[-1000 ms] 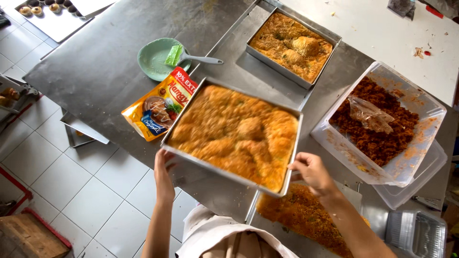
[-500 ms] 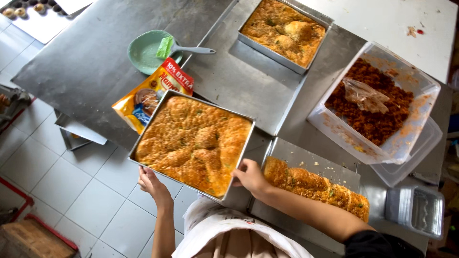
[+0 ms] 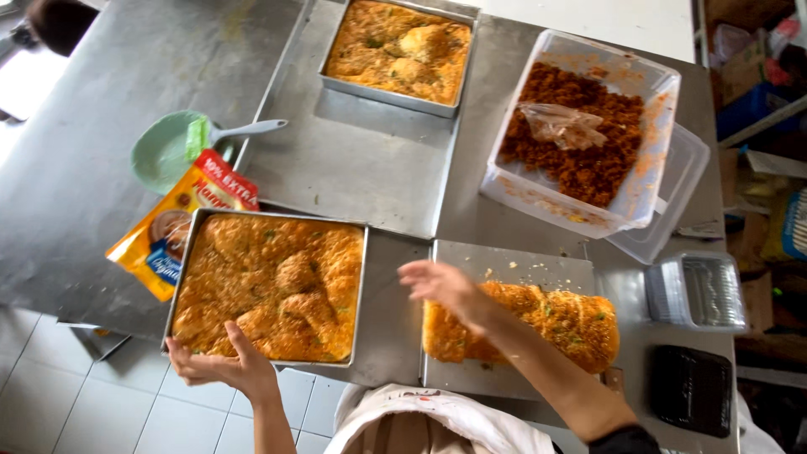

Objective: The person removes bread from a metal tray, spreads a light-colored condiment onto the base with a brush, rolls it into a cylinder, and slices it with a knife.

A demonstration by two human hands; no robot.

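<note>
We count two square baking pans of golden crumbed bread: one at lower left (image 3: 269, 287), one at the top centre (image 3: 398, 52). Our left hand (image 3: 220, 363) grips the near rim of the lower-left pan, fingers curled on its edge. Our right hand (image 3: 444, 287) hovers with fingers spread wide, holding nothing, over one loaf (image 3: 546, 324) lying on a flat tray (image 3: 521, 267) at lower centre. One clear tub of reddish floss (image 3: 580, 134) sits upper right; one green bowl (image 3: 164, 150) and one yellow packet (image 3: 172, 225) crowd the steel surface (image 3: 101, 101) left of the pan.
</note>
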